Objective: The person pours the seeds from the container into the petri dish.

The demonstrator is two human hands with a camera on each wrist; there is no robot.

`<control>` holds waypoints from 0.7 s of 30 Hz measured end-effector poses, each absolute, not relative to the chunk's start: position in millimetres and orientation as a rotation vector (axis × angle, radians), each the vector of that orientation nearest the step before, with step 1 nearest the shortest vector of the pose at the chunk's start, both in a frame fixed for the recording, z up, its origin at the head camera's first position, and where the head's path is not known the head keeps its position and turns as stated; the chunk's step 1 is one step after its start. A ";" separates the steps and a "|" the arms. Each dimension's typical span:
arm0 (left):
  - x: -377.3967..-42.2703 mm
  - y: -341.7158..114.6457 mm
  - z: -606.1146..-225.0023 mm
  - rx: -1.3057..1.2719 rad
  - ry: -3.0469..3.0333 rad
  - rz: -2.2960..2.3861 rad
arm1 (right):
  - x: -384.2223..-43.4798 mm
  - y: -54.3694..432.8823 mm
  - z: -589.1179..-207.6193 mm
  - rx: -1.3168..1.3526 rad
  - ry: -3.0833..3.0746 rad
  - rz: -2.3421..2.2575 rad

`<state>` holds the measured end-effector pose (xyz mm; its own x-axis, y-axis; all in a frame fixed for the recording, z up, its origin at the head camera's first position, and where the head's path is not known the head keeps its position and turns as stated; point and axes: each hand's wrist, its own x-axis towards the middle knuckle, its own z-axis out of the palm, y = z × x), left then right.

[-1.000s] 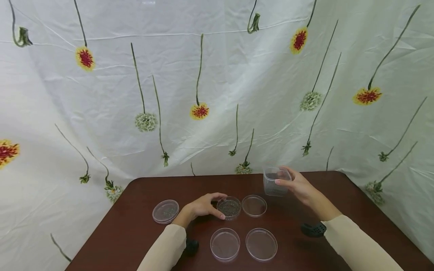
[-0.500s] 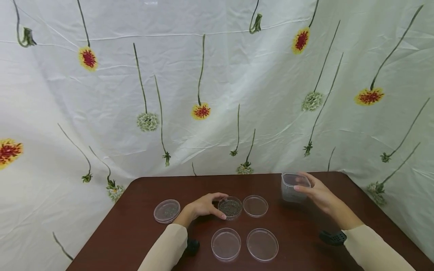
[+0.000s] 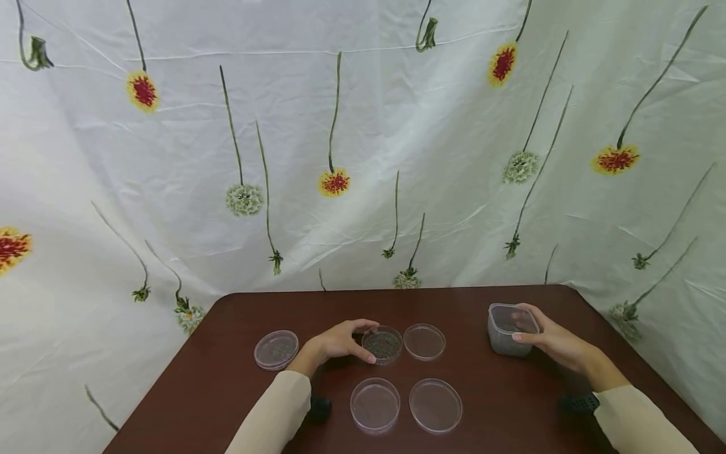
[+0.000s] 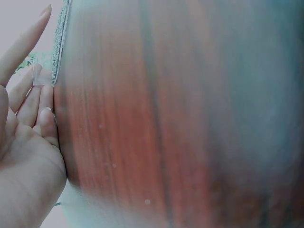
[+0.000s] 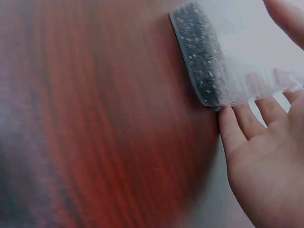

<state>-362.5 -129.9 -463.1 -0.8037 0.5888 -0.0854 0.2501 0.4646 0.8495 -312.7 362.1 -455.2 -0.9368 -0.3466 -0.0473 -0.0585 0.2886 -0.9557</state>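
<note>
My left hand (image 3: 340, 343) holds a clear petri dish (image 3: 382, 344) by its rim, with the thumb at the near side and the fingers at the far side. Dark speckled granules cover the dish's bottom. In the left wrist view, the dish (image 4: 45, 71) appears edge-on beside the fingers. At the right, my right hand (image 3: 547, 334) grips a clear square plastic tub (image 3: 507, 340) by its side. A layer of dark granules lies in the tub's bottom, seen closely in the right wrist view. The tub (image 5: 247, 42) is upright, at or very near the tabletop.
A clear dish (image 3: 424, 342) stands right of the filled one. Two more clear dishes, one at left (image 3: 375, 405) and one at right (image 3: 435, 405), lie nearer. A covered-looking dish (image 3: 276, 350) with some granules sits far left. Flowered cloth (image 3: 363, 157) hangs behind the brown table (image 3: 198, 384).
My right hand has carried the tub to the right and down toward the tabletop. The left hand and the dish it holds have stayed in place.
</note>
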 end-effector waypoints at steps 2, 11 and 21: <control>-362.6 -130.0 -461.1 0.706 2.347 1.276 | -313.9 364.3 -454.4 -0.405 2.291 -1.689; -361.7 -128.4 -460.8 0.705 2.349 1.267 | -314.5 370.2 -455.1 -0.405 2.245 -1.699; -361.4 -130.4 -460.4 0.697 2.355 1.263 | -316.7 369.8 -448.9 -0.400 2.202 -1.703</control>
<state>-361.4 -130.4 -460.4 -0.8057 0.5848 -0.0936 0.2457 0.4738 0.8457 -316.7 369.8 -448.9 -0.9069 -0.4125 -0.0856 -0.0210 0.2471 -0.9688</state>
